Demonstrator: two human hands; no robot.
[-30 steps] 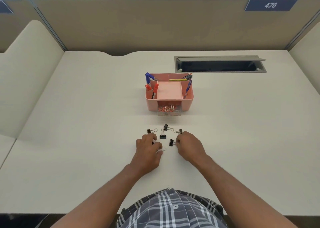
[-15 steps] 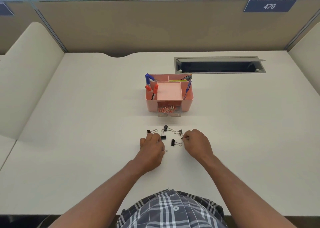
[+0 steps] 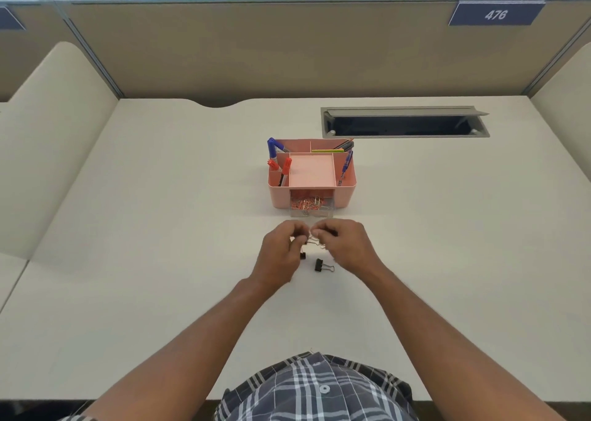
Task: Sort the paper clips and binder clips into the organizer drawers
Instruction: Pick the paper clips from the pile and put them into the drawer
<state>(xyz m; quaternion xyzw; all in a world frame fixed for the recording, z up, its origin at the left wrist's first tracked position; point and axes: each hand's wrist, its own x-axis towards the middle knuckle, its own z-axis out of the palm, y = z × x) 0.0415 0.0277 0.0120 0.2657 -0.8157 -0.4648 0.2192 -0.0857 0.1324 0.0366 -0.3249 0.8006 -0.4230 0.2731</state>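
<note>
Progress check, roughly past halfway I'd say; the pink organizer (image 3: 311,177) sat on the counter (image 3: 160,260) with its little clear drawer (image 3: 311,209) pulled out at the front, and that drawer already had a heap of coppery-orange paper clips (image 3: 307,203) in it, thin bent wire all tangled together; looked like that half was mostly done.

What was left was the binder clips; one black binder clip (image 3: 320,265) lay loose on the counter just in front of the organizer, nearer the person, folded black body with silvery wire loop handles; another dark one (image 3: 302,255) peeked out right beside the left hand (image 3: 281,251), mostly hidden.

Both hands were up close together just in front of the drawer; the left hand's grip was curled in, and whether it actually had hold of anything I couldn't tell; the right hand (image 3: 345,244) had its fingers pinched on what looked like wire handles of a small clip (image 3: 315,241) between the two hands, too small to be sure which kind.

Organizer itself was smooth matte plastic, boxy with rounded corners, pens and markers (image 3: 273,152) standing in the back and side compartments, flat middle tray bare; counter was a plain pale laminate.
</note>
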